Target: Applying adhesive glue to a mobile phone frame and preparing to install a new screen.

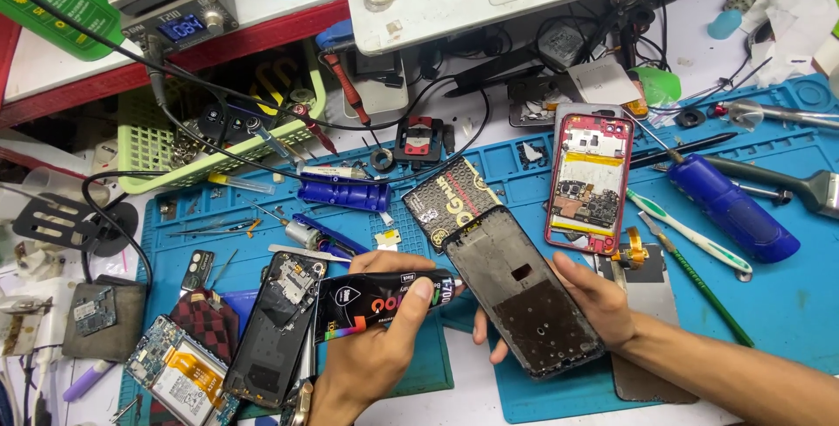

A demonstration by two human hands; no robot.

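Black glue tube (384, 302) lay clenched in the left hand (371, 352), nozzle touching the dark phone frame (523, 290); right hand (594, 299) gripped that frame over the blue mat (769, 295).

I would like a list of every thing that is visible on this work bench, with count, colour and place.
glue tube: 1, black, in the left hand, nozzle at the frame's edge
phone frame: 1, dark grey, held from below by the right hand
opened phone: 1, red rim, on the mat, upper centre-right
dismantled phone: 1, black, lower left of centre
screwdriver: 1, blue handle, right
toothbrush: 1, white and green, right
work mat: 1, blue, under the tools
basket: 1, light green, upper left
soldering station: 1, grey, top left
left hand: 1, bottom centre
right hand: 1, right of the frame
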